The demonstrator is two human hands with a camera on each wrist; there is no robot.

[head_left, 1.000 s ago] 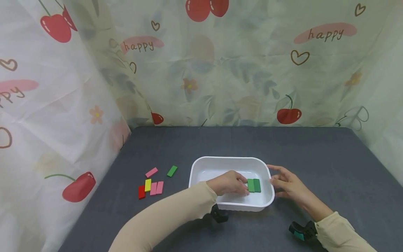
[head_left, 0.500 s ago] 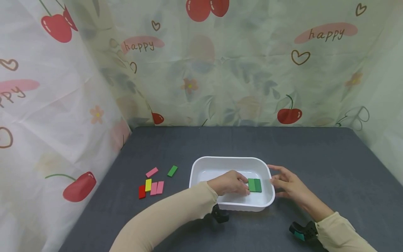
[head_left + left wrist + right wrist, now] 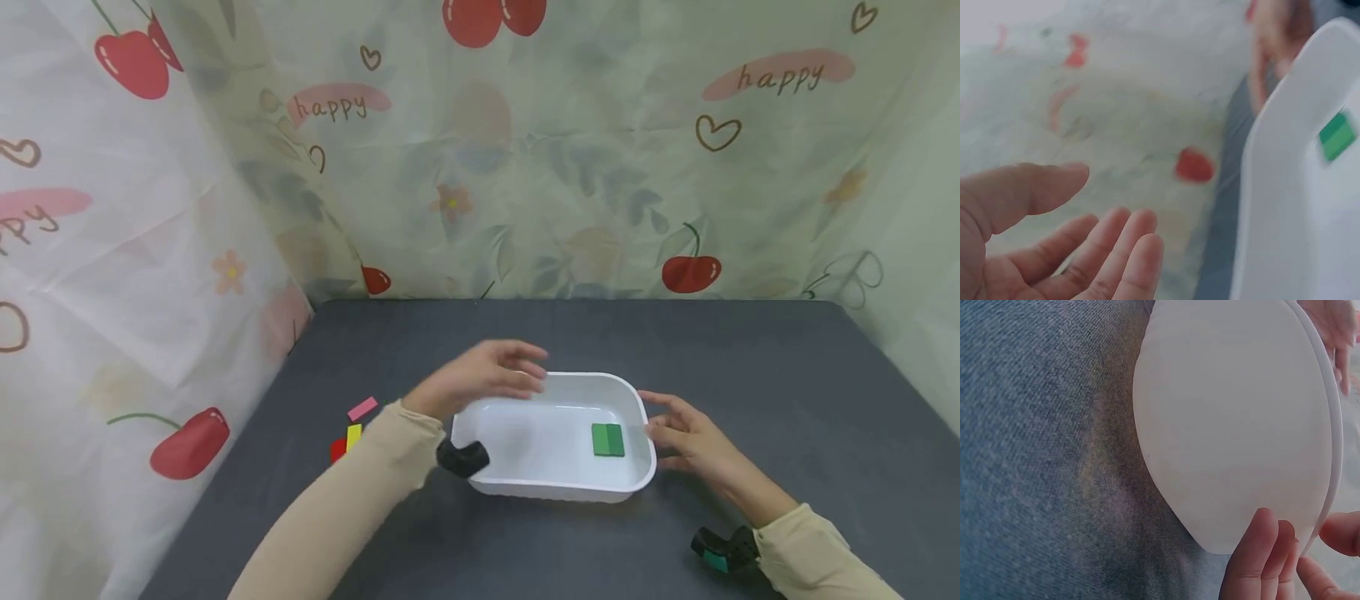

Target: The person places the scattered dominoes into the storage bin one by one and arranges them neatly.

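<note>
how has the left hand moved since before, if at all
Yes: in the head view, the left hand has moved up and left, judged against the white tray.

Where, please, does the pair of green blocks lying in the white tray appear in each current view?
Head: the green blocks lie side by side in the white tray, towards its right end, below and right of picture centre.
Left wrist: the green blocks show near the right edge, slightly above mid-height, somewhat blurred.
Right wrist: the green blocks are not in it.
Shared landmark: the white tray, in all three views.
</note>
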